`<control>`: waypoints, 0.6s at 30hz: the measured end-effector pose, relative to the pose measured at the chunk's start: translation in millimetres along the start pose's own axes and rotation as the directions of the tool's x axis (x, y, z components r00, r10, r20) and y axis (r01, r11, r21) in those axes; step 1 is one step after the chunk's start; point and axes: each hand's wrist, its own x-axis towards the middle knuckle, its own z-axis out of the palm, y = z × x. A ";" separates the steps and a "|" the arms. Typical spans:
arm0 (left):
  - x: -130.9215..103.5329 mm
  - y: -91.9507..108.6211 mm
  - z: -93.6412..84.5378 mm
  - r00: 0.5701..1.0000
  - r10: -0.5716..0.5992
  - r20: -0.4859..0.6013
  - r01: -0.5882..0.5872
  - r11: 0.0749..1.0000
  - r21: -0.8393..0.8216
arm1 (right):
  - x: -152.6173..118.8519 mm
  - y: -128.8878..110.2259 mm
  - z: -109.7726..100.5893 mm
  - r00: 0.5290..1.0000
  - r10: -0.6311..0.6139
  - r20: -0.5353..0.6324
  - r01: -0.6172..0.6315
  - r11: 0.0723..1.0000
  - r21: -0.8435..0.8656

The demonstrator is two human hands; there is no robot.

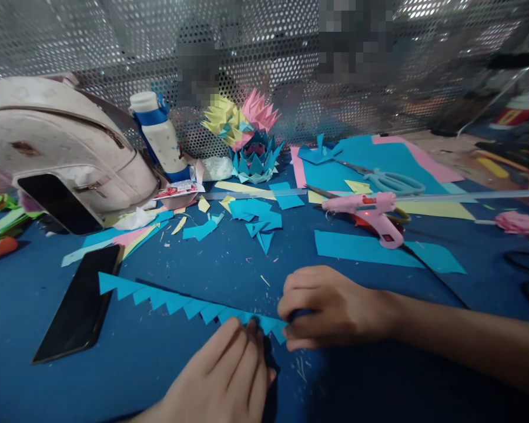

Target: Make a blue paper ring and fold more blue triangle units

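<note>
A long blue paper strip with a row of triangular points (175,302) runs slantwise over the blue table, its far-left tip over a black phone (80,302). My left hand (229,373) is closed on the strip near its right part, fingertips pressed together at its lower edge. At the strip's right end my right hand (326,308) is closed, with thumb and fingers pinching the last point. Behind my right hand a pink glue gun (370,211) lies across a flat blue paper piece (357,245).
A pale backpack (66,141) with a phone (59,202) against it and a bottle (158,135) stand at the back left. Paper flowers (251,135), blue scraps (258,220) and blue-handled scissors (394,181) lie behind the hands. A cord trails right.
</note>
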 end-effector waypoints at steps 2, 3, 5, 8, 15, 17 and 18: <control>-1.2 4.6 -1.2 1.000 0.002 0.015 -0.003 0.999 0.041 | -0.3 -1.1 1.3 0.998 -0.029 -0.048 0.028 0.999 -0.034; -1.4 6.4 -2.0 0.999 0.009 0.031 -0.010 0.998 0.058 | -0.4 -1.7 2.1 0.997 -0.048 -0.068 0.045 0.998 -0.053; -1.2 8.8 -3.3 0.998 0.021 0.056 -0.025 0.997 0.074 | -0.6 -2.5 3.7 0.993 -0.073 -0.090 0.065 0.994 -0.088; -0.2 9.3 -4.2 0.999 0.020 0.050 -0.023 0.997 0.070 | 0.0 -3.4 4.7 0.992 -0.073 -0.100 0.063 0.993 -0.098; 0.4 7.4 -2.7 0.999 0.030 0.036 -0.032 0.997 0.073 | 1.8 -5.0 4.4 0.992 -0.097 -0.084 0.085 0.988 -0.132; 0.4 7.5 -2.4 0.999 0.026 0.030 -0.028 0.997 0.072 | 1.8 -5.6 3.8 0.989 -0.106 -0.107 0.090 0.985 -0.148; 0.4 7.6 -2.4 0.999 0.024 0.026 -0.025 0.997 0.073 | 1.8 -5.9 3.5 0.987 -0.112 -0.115 0.093 0.983 -0.160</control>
